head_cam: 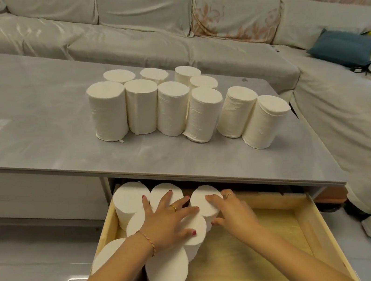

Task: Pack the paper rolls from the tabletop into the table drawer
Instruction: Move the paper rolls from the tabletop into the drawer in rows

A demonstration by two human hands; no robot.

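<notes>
On tabletop [27,112] — ten paper rolls [173,103]; drawer [311,222] — seven.

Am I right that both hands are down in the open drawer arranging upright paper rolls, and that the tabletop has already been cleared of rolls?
Not quite: the head view shows the tabletop still holding a cluster of paper rolls. Left hand and right hand are indeed in the drawer.

Both hands, left hand [168,219] and right hand [234,210], press on upright paper rolls [205,200] inside open drawer [313,219], more rolls [166,104] on tabletop [27,112].
</notes>
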